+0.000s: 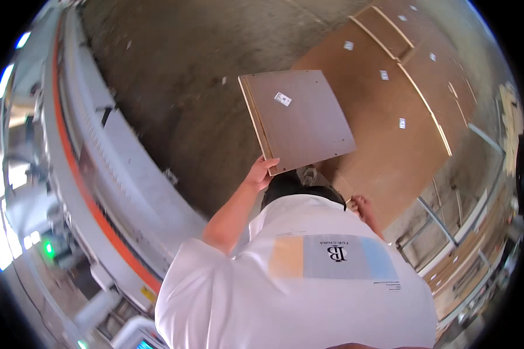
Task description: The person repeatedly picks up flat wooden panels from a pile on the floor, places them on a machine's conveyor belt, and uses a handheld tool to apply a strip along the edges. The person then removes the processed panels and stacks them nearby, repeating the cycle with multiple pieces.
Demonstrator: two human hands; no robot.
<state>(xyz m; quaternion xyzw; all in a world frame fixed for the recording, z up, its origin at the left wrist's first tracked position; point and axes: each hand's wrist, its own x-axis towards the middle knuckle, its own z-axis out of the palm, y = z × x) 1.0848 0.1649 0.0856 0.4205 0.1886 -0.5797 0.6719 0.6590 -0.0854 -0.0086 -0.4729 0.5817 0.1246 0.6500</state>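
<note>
At the brown boards' left edge, the left hand clamps the panel's near corner; the right hand curls by the boards' near side, contents unclear. Floor extends left of the boards.

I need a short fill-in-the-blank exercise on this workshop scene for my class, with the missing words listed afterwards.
1. The held brown panel is gripped by the person's ____ hand.
2. The larger brown panels lie toward the picture's ____ side.
3. The shirt is mostly ____.
4. The small lamp glows ____.

Missing words: left; right; white; green.
</note>
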